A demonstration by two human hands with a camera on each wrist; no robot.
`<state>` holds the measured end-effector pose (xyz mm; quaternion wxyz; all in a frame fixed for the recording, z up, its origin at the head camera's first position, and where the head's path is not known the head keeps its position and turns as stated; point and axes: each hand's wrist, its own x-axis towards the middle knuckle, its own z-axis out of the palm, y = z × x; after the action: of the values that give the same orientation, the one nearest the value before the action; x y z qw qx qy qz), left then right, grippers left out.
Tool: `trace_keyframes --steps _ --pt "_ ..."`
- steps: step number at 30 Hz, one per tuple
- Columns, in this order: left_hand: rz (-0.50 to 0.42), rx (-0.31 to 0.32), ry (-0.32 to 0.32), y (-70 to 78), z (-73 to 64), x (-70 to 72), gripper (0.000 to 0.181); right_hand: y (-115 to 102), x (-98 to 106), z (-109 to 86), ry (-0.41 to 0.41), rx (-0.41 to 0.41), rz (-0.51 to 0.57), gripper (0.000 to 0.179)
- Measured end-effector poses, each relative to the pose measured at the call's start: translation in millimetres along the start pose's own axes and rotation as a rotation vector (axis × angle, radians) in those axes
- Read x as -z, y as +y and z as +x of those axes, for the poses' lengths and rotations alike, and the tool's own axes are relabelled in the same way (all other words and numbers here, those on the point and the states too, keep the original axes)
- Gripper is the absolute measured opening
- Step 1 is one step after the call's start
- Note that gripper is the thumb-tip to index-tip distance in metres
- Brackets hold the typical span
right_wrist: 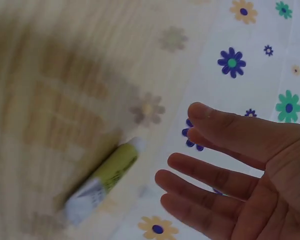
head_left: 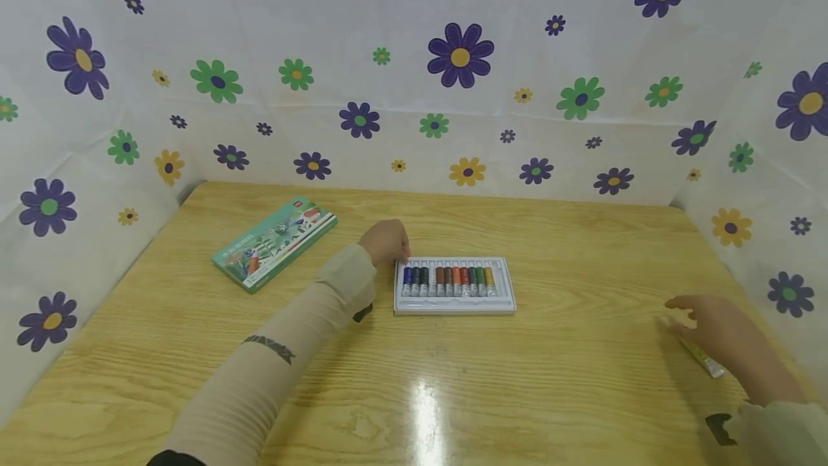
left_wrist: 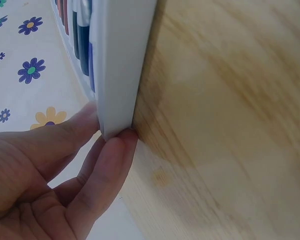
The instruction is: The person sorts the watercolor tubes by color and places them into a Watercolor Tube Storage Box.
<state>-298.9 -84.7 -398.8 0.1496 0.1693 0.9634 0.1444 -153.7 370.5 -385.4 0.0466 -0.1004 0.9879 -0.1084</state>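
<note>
A white tray (head_left: 454,305) of small paint tubes in several colours lies in the middle of the table. My left hand (head_left: 386,241) holds its back left corner. In the left wrist view the thumb is on the tray's (left_wrist: 122,65) top edge and the fingertips (left_wrist: 110,155) are against its side at the corner. At the right, my right hand (head_left: 727,336) hovers over a yellow-green paint tube (head_left: 704,359), partly hidden by it in the head view. The right wrist view has the tube (right_wrist: 107,175) apart from the hand, whose fingers are extended around nothing.
A green illustrated box (head_left: 274,244) lies slantwise at the back left of the wooden table (head_left: 550,394). White cloth (head_left: 401,20) printed with flowers stands along the back and both sides.
</note>
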Motion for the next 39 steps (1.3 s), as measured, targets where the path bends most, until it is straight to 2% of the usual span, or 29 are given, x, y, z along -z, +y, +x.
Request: trace_keyframes --steps 7,12,21,34,39 --pt "0.003 0.003 -0.001 -0.8 0.9 0.1 0.005 11.7 -4.6 -8.2 -0.074 -0.070 0.005 0.032" --pt "0.003 0.007 -0.007 -1.7 2.5 -0.6 0.005 16.7 -11.5 -10.2 -0.067 -0.066 0.018 0.030" --pt "-0.007 0.017 -0.007 -0.1 3.6 0.9 0.005 22.5 -10.2 -7.8 -0.150 -0.147 0.041 0.042" --pt "0.001 0.011 -0.017 -3.3 4.5 -1.6 0.005 26.1 -13.4 -7.8 -0.171 -0.127 0.058 0.027" --pt "-0.003 0.009 -0.011 -3.8 4.4 -2.8 0.005 25.1 -14.8 -8.4 -0.154 -0.112 0.046 0.023"
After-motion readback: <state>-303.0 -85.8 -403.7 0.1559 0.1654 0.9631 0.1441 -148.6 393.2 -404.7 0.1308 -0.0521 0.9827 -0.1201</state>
